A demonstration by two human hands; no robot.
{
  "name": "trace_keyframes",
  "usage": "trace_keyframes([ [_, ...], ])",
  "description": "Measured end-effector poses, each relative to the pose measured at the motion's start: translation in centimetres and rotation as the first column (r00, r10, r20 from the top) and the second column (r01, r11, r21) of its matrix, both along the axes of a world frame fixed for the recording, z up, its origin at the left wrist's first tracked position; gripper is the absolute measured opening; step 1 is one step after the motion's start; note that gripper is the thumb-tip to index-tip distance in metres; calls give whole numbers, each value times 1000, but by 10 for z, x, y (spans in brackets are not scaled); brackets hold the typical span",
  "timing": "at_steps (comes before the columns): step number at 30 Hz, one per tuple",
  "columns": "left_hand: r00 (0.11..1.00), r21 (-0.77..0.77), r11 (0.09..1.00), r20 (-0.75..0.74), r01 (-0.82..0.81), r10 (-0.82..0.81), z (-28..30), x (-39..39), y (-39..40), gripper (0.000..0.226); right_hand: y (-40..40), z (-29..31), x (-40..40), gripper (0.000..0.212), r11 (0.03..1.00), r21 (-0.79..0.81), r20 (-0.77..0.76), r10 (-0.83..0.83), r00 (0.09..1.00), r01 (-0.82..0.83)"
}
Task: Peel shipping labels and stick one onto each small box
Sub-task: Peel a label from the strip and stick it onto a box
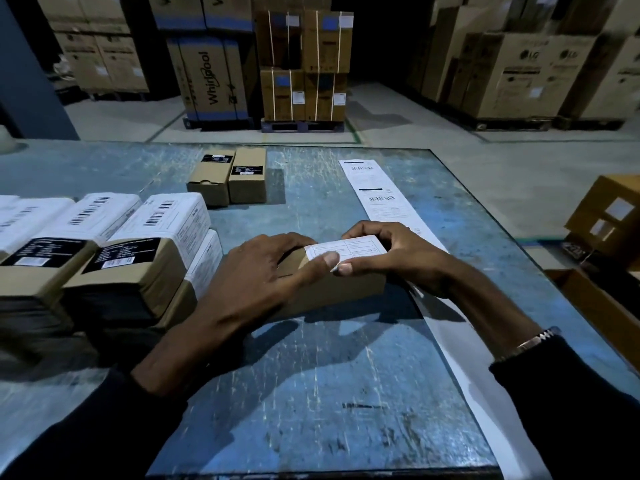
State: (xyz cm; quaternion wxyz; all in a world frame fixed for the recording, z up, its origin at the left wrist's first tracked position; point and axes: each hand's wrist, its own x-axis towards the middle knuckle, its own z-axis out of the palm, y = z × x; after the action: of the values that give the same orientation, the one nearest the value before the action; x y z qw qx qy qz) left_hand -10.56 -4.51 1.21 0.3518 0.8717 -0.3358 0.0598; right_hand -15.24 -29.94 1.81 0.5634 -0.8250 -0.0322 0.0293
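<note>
Both hands press a white shipping label (346, 249) onto a small cardboard box (332, 289) on the blue table (311, 393). The left hand (256, 268) grips the box with its thumb on the label; the right hand (388, 251) pinches the label's far end. Labelled boxes (114, 244) are stacked at left, their contents unseen.

Your left hand (263, 268) hides the box (332, 289) top's left half; label (349, 249) print is illegible.

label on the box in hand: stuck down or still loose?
Partly on. The label lies flat over the small box top, left hand thumb pressing it; the right hand pinches its near edge. Full adhesion: cannot tell.
</note>
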Motion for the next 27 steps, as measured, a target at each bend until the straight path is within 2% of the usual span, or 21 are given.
trace_keyframes([
  [3,999,34,999,38,27,-28,0,2,0,58,-5,4,-2,39,1000,-12,20,16,1000,-16],
  [6,996,56,995,33,86,-88,3,6,3,57,-17,5,-4,51,988,89,-60,133,989,-127],
  [10,990,57,992,75,116,-120,-2,5,3,60,-26,8,-6,67,959,219,-131,211,969,-179],
  [12,980,44,991,152,127,-132,-5,3,1,64,-31,11,-6,68,957,242,-124,196,973,-162],
  [17,893,-32,999,449,43,-24,-1,3,-3,66,-23,6,-5,95,928,361,-102,138,985,-92],
  [20,842,-18,999,539,47,-30,-4,8,-1,66,-11,6,-5,87,880,459,-70,171,983,-121],
  [22,861,-27,999,508,37,-18,-5,10,0,67,-12,9,-5,73,901,417,-15,141,990,-122],
  [25,888,-33,999,459,43,-23,-6,10,-1,76,-16,11,-8,81,962,229,20,146,989,-146],
  [27,914,9,999,404,31,-32,-7,10,-1,94,-18,9,-9,87,961,214,-1,177,984,-172],
])
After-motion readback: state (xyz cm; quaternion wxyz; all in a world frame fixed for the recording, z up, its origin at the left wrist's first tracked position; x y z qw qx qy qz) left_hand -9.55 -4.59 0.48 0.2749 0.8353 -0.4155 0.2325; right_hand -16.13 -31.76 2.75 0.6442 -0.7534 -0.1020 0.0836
